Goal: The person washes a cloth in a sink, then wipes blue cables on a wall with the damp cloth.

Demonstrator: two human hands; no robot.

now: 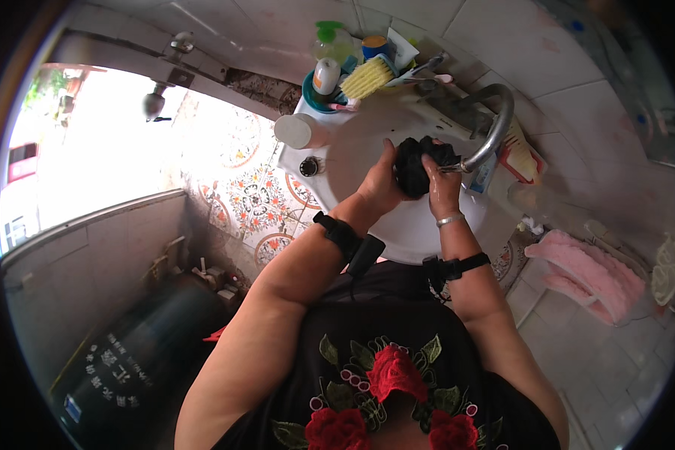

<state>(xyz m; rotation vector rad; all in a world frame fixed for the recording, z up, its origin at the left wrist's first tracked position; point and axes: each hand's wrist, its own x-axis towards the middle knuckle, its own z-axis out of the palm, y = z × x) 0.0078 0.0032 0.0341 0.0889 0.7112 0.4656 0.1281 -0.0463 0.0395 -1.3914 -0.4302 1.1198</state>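
Over the white washbasin [354, 135], my left hand [382, 183] and my right hand [443, 188] grip a bunched black cloth [413, 166] between them. The curved metal faucet [500, 124] ends right at my right hand, and water runs over the back of its thumb. A silver-coloured bracelet is on my right wrist, and black straps circle both forearms. The parts of the cloth inside my palms are hidden.
A yellow-bristled brush [368, 76], a teal cup [312, 98], a green pump bottle [329, 39] and toothbrushes crowd the basin's far left rim. A white-lidded jar [295, 131] stands at its left. A pink towel [590, 275] hangs at right; a dark tank [135, 349] is lower left.
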